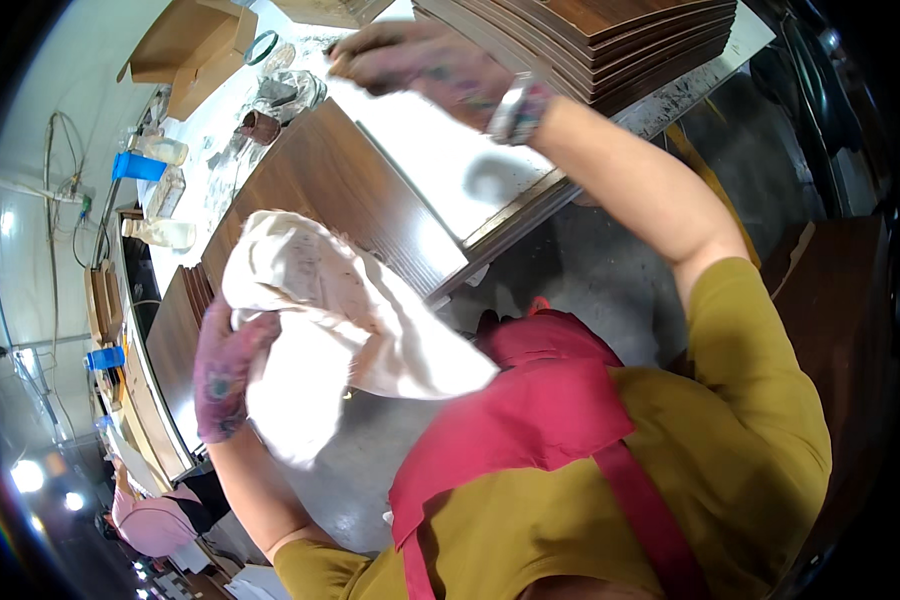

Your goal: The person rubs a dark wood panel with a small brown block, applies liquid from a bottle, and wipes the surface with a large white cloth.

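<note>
My left hand [232,372], in a patterned purple glove, is closed on a crumpled white cloth [305,340]. The cloth hangs down in front of my red apron and covers the near corner of a brown wood-grain panel [345,190] lying on the white-topped table. My right hand [420,68], gloved the same way, hovers over the table beyond that panel, left of a stack of brown panels [660,50]. Its fingers stretch out to the left, a little blurred, and nothing shows in them.
At the table's far left are a cardboard box [195,50], a roll of tape [261,47], a dark red cup [260,127], crumpled plastic and bottles [160,234]. More brown panels [175,325] stand at left. Another person in pink [155,525] is at lower left.
</note>
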{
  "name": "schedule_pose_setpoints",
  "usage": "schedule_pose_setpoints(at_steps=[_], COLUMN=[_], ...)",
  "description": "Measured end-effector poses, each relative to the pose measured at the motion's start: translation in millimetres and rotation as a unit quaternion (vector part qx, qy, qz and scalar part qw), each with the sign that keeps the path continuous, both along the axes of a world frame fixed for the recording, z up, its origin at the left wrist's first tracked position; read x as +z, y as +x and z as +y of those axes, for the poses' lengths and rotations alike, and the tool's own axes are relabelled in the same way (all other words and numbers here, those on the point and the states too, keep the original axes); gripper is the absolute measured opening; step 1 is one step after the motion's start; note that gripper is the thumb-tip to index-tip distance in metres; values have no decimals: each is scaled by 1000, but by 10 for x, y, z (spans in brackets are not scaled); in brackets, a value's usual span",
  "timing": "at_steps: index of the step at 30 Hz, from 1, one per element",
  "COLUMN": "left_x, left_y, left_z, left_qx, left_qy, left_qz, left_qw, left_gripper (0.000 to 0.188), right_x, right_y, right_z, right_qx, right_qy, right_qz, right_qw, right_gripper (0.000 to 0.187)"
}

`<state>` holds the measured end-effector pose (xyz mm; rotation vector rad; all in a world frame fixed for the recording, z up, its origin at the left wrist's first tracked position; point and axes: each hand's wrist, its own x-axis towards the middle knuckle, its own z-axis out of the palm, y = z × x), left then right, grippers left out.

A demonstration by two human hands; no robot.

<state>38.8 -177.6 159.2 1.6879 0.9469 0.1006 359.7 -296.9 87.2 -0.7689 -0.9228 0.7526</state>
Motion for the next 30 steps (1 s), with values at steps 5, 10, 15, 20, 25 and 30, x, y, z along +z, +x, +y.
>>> schedule_pose_setpoints(at_steps=[5,10,15,20,25,30], left_x=[-889,-1341,-1347,-1322,-1370,-1384], left_y=[540,638,282,-394,-1138,-1769], left_z=[-494,-896,-928,-794,-555,-353], left_qx=[-256,-303,-273,-235,-183,-156], left_qy=[356,551,558,546,552,565], left_qz=[29,119,70,143,223,234], left_qw=[899,768,781,792,783,776], left_gripper=[67,80,77,83,83,83], right_x=[-778,-1268,-1060,-1036,-940,-981], right_y=[-459,-597,-677,-705,-743,-748], right_z=[995,1125,1106,1101,1018,1027], right_qx=[150,45,64,94,71,64], right_qy=[-81,-65,-203,-243,-229,-248], right_qz=[121,-92,-94,-91,-90,-72], right_qw=[978,993,973,961,967,964], right_gripper=[24,30,32,28,29,28])
